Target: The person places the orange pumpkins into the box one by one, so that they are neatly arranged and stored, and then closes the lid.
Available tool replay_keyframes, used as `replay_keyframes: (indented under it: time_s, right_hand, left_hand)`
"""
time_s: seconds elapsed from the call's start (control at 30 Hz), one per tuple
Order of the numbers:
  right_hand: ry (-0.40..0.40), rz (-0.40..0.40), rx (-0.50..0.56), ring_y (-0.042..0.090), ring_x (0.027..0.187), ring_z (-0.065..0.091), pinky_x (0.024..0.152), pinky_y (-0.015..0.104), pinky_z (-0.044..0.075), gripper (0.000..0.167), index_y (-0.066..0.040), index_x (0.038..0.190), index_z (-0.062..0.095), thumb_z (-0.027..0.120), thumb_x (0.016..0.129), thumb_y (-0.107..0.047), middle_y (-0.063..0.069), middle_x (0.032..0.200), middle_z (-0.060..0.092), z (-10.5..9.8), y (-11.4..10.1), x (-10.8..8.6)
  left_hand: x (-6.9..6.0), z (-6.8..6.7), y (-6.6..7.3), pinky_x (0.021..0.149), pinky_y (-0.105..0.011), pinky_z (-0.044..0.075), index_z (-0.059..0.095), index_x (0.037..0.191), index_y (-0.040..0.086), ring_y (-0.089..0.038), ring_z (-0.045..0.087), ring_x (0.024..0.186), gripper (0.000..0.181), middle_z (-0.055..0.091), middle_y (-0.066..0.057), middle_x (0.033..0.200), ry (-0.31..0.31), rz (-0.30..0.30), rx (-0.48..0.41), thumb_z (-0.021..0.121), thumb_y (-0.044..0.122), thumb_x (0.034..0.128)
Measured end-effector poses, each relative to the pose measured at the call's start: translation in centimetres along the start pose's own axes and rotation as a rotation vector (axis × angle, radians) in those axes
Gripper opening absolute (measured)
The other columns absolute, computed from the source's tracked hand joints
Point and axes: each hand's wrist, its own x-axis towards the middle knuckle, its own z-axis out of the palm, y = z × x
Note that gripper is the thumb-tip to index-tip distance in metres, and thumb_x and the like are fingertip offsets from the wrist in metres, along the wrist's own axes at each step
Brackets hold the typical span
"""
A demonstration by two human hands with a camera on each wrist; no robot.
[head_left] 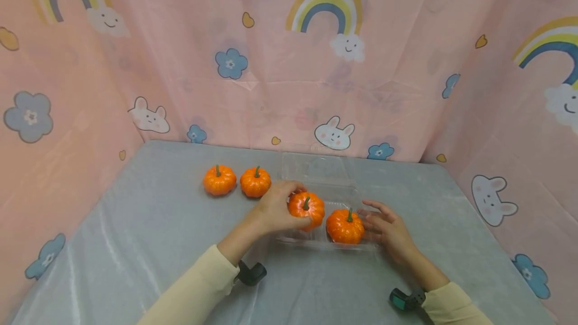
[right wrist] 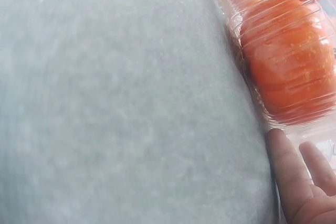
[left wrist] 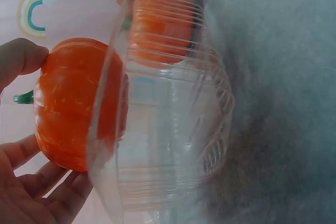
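Container [head_left: 326, 246] is sitting on table [head_left: 144, 250]. My left hand [head_left: 279, 209] is holding first pumpkin [head_left: 308, 212] at its left half; second pumpkin [head_left: 344, 229] is sitting inside, right half. Third pumpkin [head_left: 255, 184] and fourth pumpkin [head_left: 219, 183] are resting leftward, lid [head_left: 314, 167] lying behind.

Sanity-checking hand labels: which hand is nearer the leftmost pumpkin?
Left. The left hand is right of the leftmost pumpkin, holding another pumpkin; the right hand is farther right, beside the clear container.
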Motion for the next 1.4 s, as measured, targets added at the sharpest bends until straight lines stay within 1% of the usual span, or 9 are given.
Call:
replay_keyframes:
  time_s: [0.13,0.37,0.53,0.7,0.83,1.03,1.2,1.3,1.4]
  right_hand:
    - [0.002,-0.002,-0.004,0.009,0.095,0.067,0.08,0.032,0.058,0.054,-0.003,0.145,0.034,0.05,0.1,-0.026,-0.008,0.12,0.062,0.0,0.0,0.0]
    - [-0.003,-0.011,-0.013,0.008,0.095,0.067,0.08,0.032,0.058,0.054,-0.002,0.145,0.034,0.051,0.1,-0.026,-0.012,0.117,0.063,-0.1,0.0,0.1]
    - [-0.004,-0.014,-0.015,0.008,0.095,0.067,0.08,0.031,0.058,0.054,-0.003,0.145,0.034,0.051,0.1,-0.027,-0.014,0.116,0.063,-0.1,0.0,0.1]
    - [-0.011,-0.011,-0.01,0.008,0.096,0.067,0.08,0.03,0.058,0.054,-0.003,0.145,0.034,0.05,0.1,-0.027,-0.015,0.115,0.063,-0.1,-0.1,0.0]
    - [-0.012,-0.007,-0.013,0.007,0.095,0.068,0.08,0.029,0.058,0.054,-0.002,0.145,0.033,0.05,0.1,-0.026,-0.017,0.114,0.063,-0.1,-0.3,-0.1]
    - [-0.003,-0.003,-0.021,0.007,0.095,0.068,0.08,0.029,0.058,0.053,-0.002,0.145,0.033,0.049,0.1,-0.025,0.002,0.126,0.063,0.1,-0.4,-0.2]
    - [-0.001,-0.003,-0.028,0.007,0.096,0.068,0.081,0.03,0.058,0.052,-0.001,0.145,0.033,0.048,0.1,-0.024,0.018,0.135,0.055,0.2,-0.4,-0.2]
    - [-0.001,-0.004,-0.026,0.007,0.096,0.068,0.081,0.031,0.058,0.052,-0.002,0.145,0.033,0.048,0.1,-0.024,0.016,0.135,0.056,0.1,-0.4,-0.1]
    - [0.001,-0.005,-0.017,0.007,0.095,0.068,0.08,0.03,0.058,0.052,-0.002,0.144,0.034,0.049,0.1,-0.025,0.005,0.129,0.061,0.1,-0.4,-0.1]
  left_hand:
    - [0.2,0.4,0.0,0.093,-0.035,0.048,0.06,0.119,0.015,-0.017,0.053,0.108,0.06,0.062,-0.001,0.117,-0.01,0.038,0.076,0.079,0.037,0.0664]
    - [0.6,1.2,-0.1,0.082,-0.027,0.049,0.06,0.116,0.016,-0.012,0.055,0.096,0.058,0.062,0.001,0.106,-0.069,0.081,0.13,0.079,0.041,0.0664]
    - [0.8,1.6,-0.2,0.081,-0.026,0.049,0.06,0.116,0.016,-0.013,0.054,0.096,0.057,0.062,0.002,0.106,-0.106,0.078,0.143,0.079,0.041,0.0676]
    - [0.9,1.8,-0.3,0.088,-0.03,0.049,0.059,0.118,0.016,-0.017,0.054,0.104,0.06,0.061,-0.001,0.112,-0.13,0.073,0.215,0.078,0.043,0.0688]
    - [0.9,1.9,-0.3,0.087,-0.031,0.05,0.058,0.12,0.016,-0.017,0.054,0.103,0.059,0.061,-0.001,0.111,-0.15,0.069,0.256,0.077,0.045,0.0711]
    - [0.8,2.2,-0.5,0.086,-0.03,0.05,0.059,0.119,0.017,-0.014,0.055,0.098,0.057,0.062,0.001,0.108,-0.179,0.06,0.264,0.075,0.044,0.0728]
    - [0.9,2.4,-0.6,0.085,-0.029,0.05,0.059,0.12,0.017,-0.014,0.056,0.097,0.058,0.064,0.001,0.107,-0.197,0.058,0.275,0.074,0.046,0.0727]
    - [0.9,2.5,-0.6,0.083,-0.029,0.05,0.06,0.12,0.016,-0.014,0.057,0.096,0.058,0.065,0.001,0.106,-0.197,0.055,0.279,0.074,0.046,0.0722]
    - [0.9,2.4,-0.5,0.082,-0.028,0.05,0.061,0.119,0.015,-0.014,0.057,0.095,0.057,0.065,0.001,0.104,-0.196,0.052,0.277,0.074,0.045,0.0717]
